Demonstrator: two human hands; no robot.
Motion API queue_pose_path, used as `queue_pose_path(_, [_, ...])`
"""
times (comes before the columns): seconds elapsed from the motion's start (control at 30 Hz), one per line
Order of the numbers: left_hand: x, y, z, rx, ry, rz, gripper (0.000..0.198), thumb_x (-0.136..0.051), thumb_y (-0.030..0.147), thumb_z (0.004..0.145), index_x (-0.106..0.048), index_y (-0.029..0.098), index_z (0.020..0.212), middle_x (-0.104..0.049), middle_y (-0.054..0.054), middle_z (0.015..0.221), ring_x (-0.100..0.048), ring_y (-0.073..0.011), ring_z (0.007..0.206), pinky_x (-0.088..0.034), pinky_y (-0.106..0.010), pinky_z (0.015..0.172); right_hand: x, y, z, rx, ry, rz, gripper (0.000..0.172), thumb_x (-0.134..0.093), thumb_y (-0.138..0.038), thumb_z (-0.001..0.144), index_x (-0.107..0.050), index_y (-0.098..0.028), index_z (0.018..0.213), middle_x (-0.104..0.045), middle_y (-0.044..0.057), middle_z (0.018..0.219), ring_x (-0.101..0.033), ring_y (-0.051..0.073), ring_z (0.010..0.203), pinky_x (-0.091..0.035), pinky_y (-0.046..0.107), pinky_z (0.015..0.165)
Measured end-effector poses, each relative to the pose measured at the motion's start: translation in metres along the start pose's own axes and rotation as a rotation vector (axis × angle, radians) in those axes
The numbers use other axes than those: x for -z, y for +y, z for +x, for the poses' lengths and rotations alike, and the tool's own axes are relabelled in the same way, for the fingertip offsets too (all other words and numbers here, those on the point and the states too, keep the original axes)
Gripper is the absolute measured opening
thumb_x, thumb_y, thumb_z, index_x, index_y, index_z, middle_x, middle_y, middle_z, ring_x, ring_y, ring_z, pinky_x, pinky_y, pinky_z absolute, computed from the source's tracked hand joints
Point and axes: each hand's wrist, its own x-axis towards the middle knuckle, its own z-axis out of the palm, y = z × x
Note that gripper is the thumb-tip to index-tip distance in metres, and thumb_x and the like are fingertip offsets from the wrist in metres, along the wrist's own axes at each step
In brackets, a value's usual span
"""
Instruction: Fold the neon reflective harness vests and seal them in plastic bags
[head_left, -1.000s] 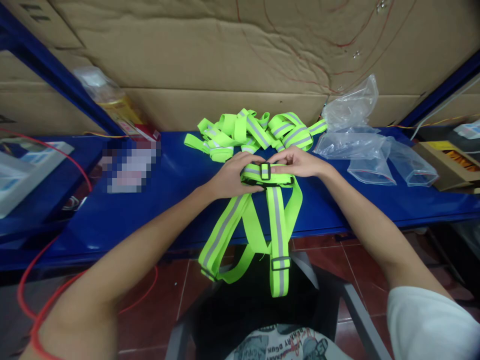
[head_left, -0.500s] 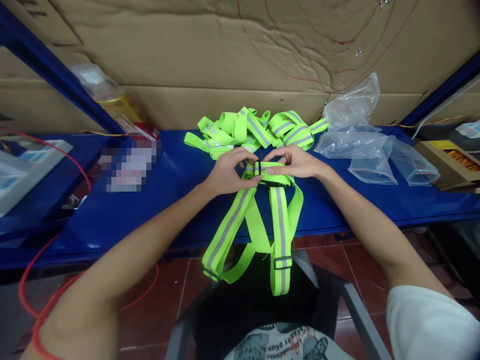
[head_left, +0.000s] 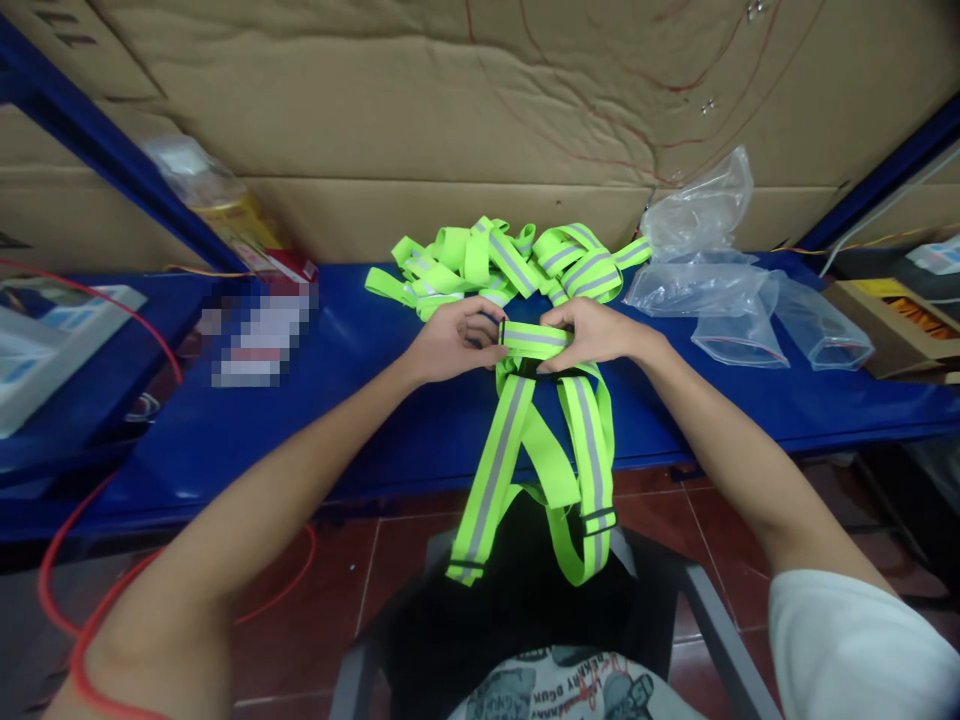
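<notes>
A neon-yellow reflective harness [head_left: 498, 450] with grey stripes hangs over the bench's front edge, its lower loops and black sliders dangling above the chair. My left hand [head_left: 459, 343] pinches a black slider buckle [head_left: 502, 333] at the left end of a folded strap. At the other end of this strap [head_left: 534, 340], my right hand [head_left: 596, 333] grips it between thumb and fingers. The strap runs level between both hands. Just behind them lies a loose pile of similar reflective straps [head_left: 517, 262].
Clear plastic bags [head_left: 739, 300] lie right of the pile. A cardboard box [head_left: 896, 330] with orange contents stands at the far right. A bottle [head_left: 214, 200] leans at the back left of the blue bench [head_left: 300, 440]. A red hose [head_left: 56, 570] curves at the left.
My right hand has slid a little right along the strap, and my left hand slightly left with the buckle. The hanging loops have swung to the right.
</notes>
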Motion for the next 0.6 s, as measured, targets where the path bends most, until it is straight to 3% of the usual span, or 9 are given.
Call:
queue_pose_path(0.13, [-0.001, -0.003, 0.000, -0.010, -0.021, 0.003, 0.049, -0.093, 0.027, 0.071, -0.063, 0.019, 0.109, -0.071, -0.001, 0.087, -0.072, -0.0142, 0.069, -0.063, -0.023, 0.055, 0.003, -0.002, -0.003, -0.041, -0.035, -0.063, 0.031, -0.089, -0.045, 0.072, -0.075, -0.018, 0.075, -0.061, -0.004, 0.066, -0.050, 0.012, 0.062, -0.033, 0.029, 0.058])
queue_pose_path(0.23, [-0.004, -0.004, 0.001, -0.042, 0.010, -0.008, 0.043, -0.091, 0.024, 0.070, -0.064, 0.018, 0.104, -0.070, -0.005, 0.101, -0.070, -0.0132, 0.073, -0.063, -0.024, 0.054, 0.003, -0.001, -0.004, -0.009, -0.027, -0.077, 0.041, -0.091, -0.054, 0.071, -0.069, -0.019, 0.067, -0.060, -0.003, 0.068, -0.050, 0.013, 0.063, -0.033, 0.030, 0.058])
queue_pose_path(0.4, [-0.001, -0.007, 0.005, -0.032, 0.031, -0.073, 0.042, -0.087, 0.021, 0.072, -0.058, 0.021, 0.102, -0.066, 0.002, 0.078, -0.063, -0.0120, 0.060, -0.055, -0.022, 0.047, 0.000, 0.002, -0.001, -0.024, -0.065, -0.203, 0.055, -0.096, -0.065, 0.064, -0.063, -0.022, 0.075, -0.065, -0.001, 0.078, -0.056, 0.017, 0.071, -0.037, 0.031, 0.062])
queue_pose_path(0.6, [0.006, -0.008, 0.007, -0.107, 0.087, -0.075, 0.045, -0.092, 0.028, 0.070, -0.061, 0.021, 0.102, -0.070, 0.000, 0.089, -0.068, -0.0127, 0.075, -0.058, -0.024, 0.068, -0.010, 0.005, 0.007, 0.088, 0.075, -0.314, 0.045, -0.093, -0.050, 0.071, -0.062, -0.021, 0.085, -0.064, 0.003, 0.091, -0.060, 0.021, 0.083, -0.040, 0.031, 0.073])
